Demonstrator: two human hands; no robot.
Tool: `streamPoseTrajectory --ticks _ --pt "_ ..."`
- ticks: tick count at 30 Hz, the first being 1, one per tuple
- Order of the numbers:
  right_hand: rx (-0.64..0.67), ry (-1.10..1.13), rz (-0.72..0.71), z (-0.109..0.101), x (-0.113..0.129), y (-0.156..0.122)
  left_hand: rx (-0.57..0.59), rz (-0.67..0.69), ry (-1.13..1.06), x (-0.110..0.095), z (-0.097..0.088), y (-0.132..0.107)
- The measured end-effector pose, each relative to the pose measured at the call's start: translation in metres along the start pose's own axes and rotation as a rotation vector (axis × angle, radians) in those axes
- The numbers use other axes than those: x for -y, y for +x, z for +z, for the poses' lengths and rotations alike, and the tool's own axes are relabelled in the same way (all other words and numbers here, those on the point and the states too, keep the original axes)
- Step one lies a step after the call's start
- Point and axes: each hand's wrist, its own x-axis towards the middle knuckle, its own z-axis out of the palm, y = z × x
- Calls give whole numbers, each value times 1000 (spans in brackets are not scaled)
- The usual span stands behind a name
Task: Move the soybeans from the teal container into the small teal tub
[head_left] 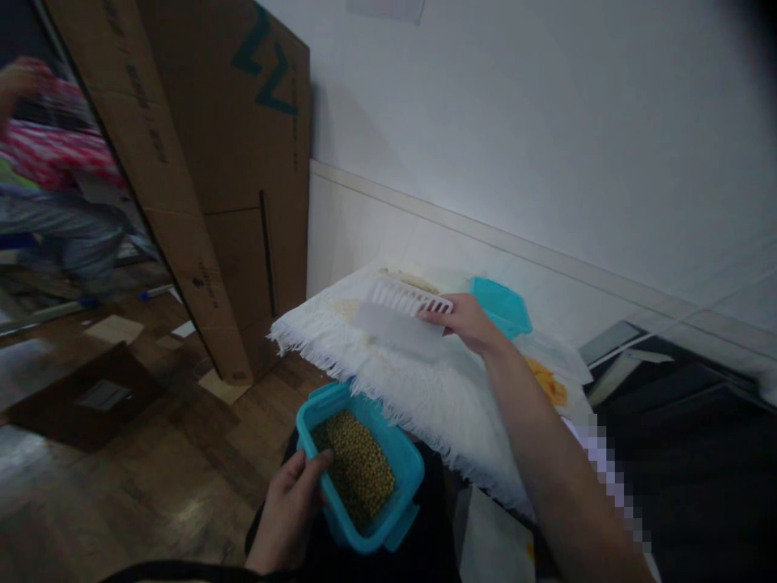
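Observation:
My left hand (291, 502) pinches the near-left rim of a teal plastic container (404, 461), thumb over the edge. The container rests over my lap, and small round yellow-green beans (358, 457) cover its bottom. Farther off, my right hand (464, 320) is closed on the right end of a white slotted plastic piece (397, 328), which looks like a shallow tray or basket, slightly blurred. That piece is just above or on a white fringed cloth (437, 405); I cannot tell whether it touches.
A second teal container (501, 306) stands at the cloth's back, near orange-yellow pieces (549, 382). Behind runs a white wall (515, 121). A tall cardboard box (243, 162) stands left, with flat cardboard (85, 397) on the wood floor. A person in red (61, 154) is far left.

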Motion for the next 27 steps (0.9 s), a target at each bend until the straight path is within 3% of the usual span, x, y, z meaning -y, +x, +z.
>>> streamPoseTrajectory --ticks 6,17,21,27 --pt "364 122 94 2 -23 -3 -25 -11 6 1 5 -3" --pt "545 159 160 22 -39 72 54 -26 63 16 -4 6" --pt "552 163 159 29 -40 102 16 -31 107 16 -2 5" --pt "409 178 107 38 -38 133 45 -44 95 24 -5 10"
